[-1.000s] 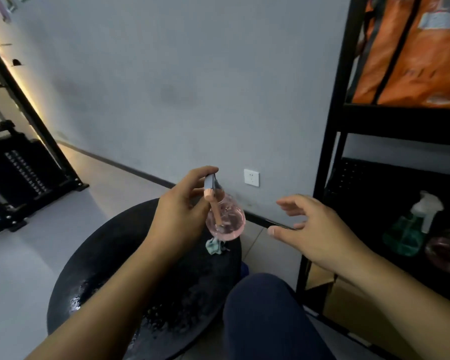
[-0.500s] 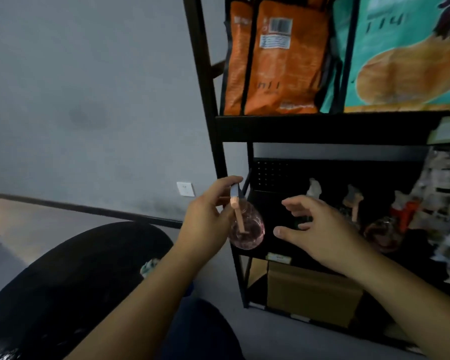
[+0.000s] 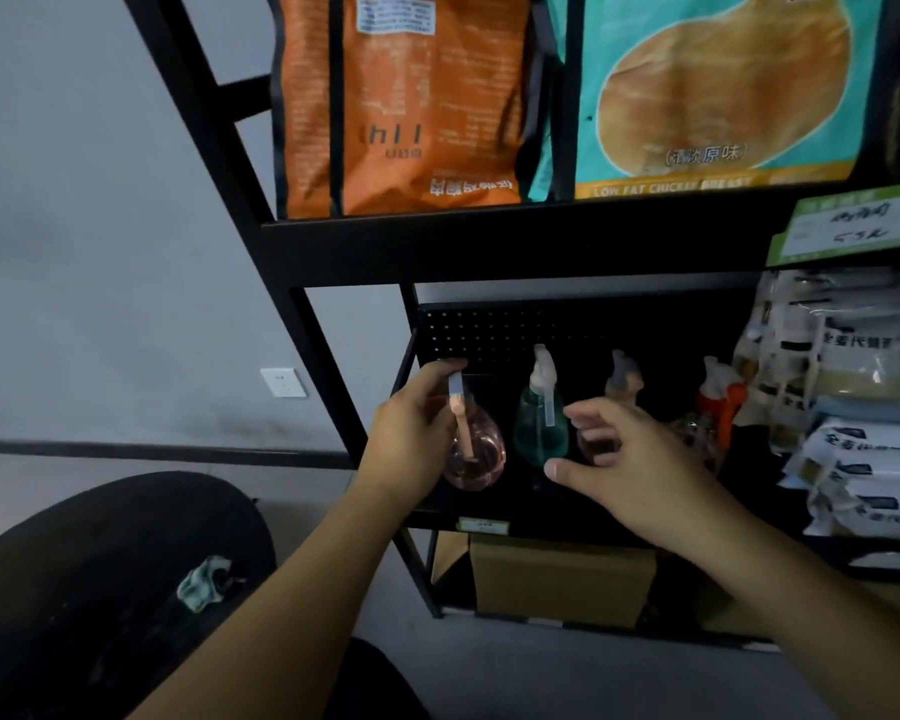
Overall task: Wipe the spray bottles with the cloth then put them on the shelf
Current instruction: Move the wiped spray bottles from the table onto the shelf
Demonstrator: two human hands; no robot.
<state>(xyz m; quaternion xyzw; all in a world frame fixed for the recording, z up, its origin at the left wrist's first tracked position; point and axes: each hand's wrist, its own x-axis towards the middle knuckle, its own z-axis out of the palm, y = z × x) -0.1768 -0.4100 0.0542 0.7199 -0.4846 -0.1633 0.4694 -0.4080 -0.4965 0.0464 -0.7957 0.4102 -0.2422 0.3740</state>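
Observation:
My left hand (image 3: 411, 428) grips a round pink spray bottle (image 3: 476, 452) by its head, holding it at the left end of the black shelf (image 3: 489, 506). On that shelf stand a green spray bottle (image 3: 539, 423), a brownish one (image 3: 622, 381) partly hidden behind my right hand, and one with an orange trigger (image 3: 718, 407). My right hand (image 3: 624, 459) hovers with loose fingers in front of the bottles and holds nothing. The crumpled teal cloth (image 3: 204, 584) lies on the round black table (image 3: 100, 563) at lower left.
Orange bag (image 3: 411, 106) and teal bag (image 3: 713, 85) fill the shelf above. White packets (image 3: 863, 459) are stacked at the shelf's right end. A cardboard box (image 3: 557, 579) sits under the shelf. A grey wall with a socket (image 3: 281, 381) is at left.
My view has swung right from the table to the shelf. My left hand has carried the pink bottle across into the shelf's left end, and my right hand has moved along with it.

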